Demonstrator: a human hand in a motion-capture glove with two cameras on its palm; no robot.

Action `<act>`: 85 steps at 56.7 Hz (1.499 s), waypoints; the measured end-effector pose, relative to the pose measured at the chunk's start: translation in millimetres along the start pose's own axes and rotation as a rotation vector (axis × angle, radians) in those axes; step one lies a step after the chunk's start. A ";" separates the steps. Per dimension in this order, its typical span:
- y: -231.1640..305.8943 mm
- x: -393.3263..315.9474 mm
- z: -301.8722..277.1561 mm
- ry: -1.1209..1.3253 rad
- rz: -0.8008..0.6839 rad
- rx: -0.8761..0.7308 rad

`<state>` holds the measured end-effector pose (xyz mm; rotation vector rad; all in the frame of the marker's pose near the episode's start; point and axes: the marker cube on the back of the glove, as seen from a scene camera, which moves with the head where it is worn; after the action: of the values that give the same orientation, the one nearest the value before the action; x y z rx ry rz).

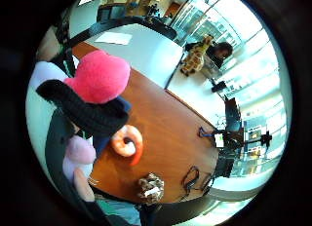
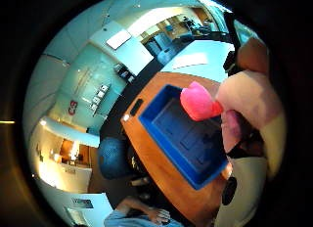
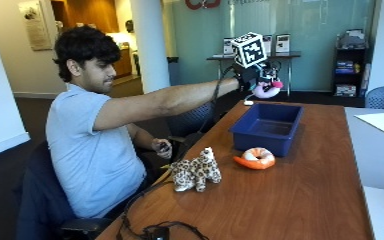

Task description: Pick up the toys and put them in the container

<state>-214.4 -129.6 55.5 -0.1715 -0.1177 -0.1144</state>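
my right hand (image 3: 253, 75) is stretched out at arm's length above the blue container (image 3: 267, 127), fingers curled round a pink and white plush toy (image 3: 268, 89) that hangs over the bin's far end. from my seat the container sits at about one o'clock on the wooden table (image 3: 298, 195). the thumb-side palm view looks down into the container (image 2: 183, 136) with the toy's pink end (image 2: 198, 103) over its inside. two toys lie on the table: an orange and white ring-shaped plush (image 3: 256, 158) just beside the container's near wall, and a spotted leopard plush (image 3: 196, 171) standing nearer me, at about twelve o'clock. my bare hand (image 3: 161, 148) rests below the table edge.
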 end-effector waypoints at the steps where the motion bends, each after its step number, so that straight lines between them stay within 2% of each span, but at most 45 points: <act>1: -3.1 -6.7 1.6 -0.007 -0.002 -0.004; 10: -10.0 -35.1 19.8 -0.051 -0.033 -0.054; 19: 2.3 -19.3 39.3 -0.039 0.042 -0.338; 30: 12.0 15.7 32.3 0.022 0.085 -0.305; 40: 42.3 58.4 35.6 0.043 0.148 -0.366; 45: 68.8 86.8 53.9 0.067 0.163 -0.432; 51: 97.0 117.1 86.3 0.075 0.275 -0.506; 59: 126.4 145.9 126.3 0.036 0.340 -0.627; 68: 142.9 152.8 161.3 0.095 0.274 -0.769; 74: 141.2 144.7 180.5 0.137 0.227 -0.768; 85: 136.0 138.4 198.9 0.022 0.200 -0.646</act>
<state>-82.3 24.4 245.4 -0.8244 -0.0370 0.0499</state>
